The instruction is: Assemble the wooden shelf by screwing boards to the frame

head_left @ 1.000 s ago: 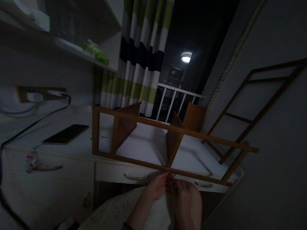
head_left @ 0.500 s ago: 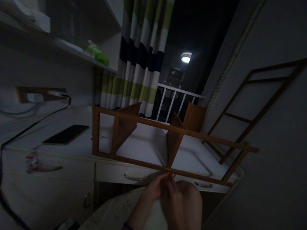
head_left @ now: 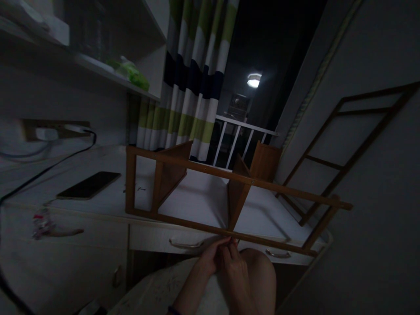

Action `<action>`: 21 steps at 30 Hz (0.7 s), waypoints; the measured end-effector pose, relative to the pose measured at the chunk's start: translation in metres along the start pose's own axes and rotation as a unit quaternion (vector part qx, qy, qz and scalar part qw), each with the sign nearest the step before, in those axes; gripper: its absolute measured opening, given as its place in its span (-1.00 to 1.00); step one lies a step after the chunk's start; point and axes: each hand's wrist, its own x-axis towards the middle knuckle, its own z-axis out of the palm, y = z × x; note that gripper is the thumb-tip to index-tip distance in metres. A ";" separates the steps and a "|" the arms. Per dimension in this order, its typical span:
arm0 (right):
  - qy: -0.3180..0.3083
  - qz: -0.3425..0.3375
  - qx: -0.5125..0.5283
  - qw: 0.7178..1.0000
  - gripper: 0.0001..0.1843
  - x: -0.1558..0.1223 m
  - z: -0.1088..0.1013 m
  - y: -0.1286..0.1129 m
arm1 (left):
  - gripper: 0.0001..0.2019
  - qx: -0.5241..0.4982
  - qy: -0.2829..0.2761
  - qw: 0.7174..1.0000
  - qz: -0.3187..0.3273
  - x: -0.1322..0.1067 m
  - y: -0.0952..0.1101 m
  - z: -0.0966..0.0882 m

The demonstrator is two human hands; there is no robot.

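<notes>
A brown wooden rack frame (head_left: 200, 224) with shelf boards (head_left: 173, 175) lies on its side along the white desk top. My left hand (head_left: 210, 258) is closed just below its front rail, thumb and fingers pinched together. Right beside it, my right hand (head_left: 235, 264) is closed too, its fingertips meeting those of the left against or very near the rail. Whatever is between the fingertips is too small and dark to make out. Small metal pieces (head_left: 141, 189) lie on the desk by the rack's left end.
A second wooden frame (head_left: 341, 166) leans against the right wall. On the left of the desk lies a phone (head_left: 89, 184), with a black cable (head_left: 49, 168) running from the wall socket (head_left: 55, 130). Drawer handles (head_left: 186, 245) stick out below the desk edge. My bare knee (head_left: 259, 271) is beside my hands.
My right hand's fingers have curled and shifted slightly at the fingertips. The left hand stays almost in place, and the rack has not visibly moved.
</notes>
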 end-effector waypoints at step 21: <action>0.027 0.153 0.303 0.940 -0.82 0.036 -0.031 0.002 | -0.77 -0.013 -0.009 1.000 -0.007 0.008 -0.002 -0.011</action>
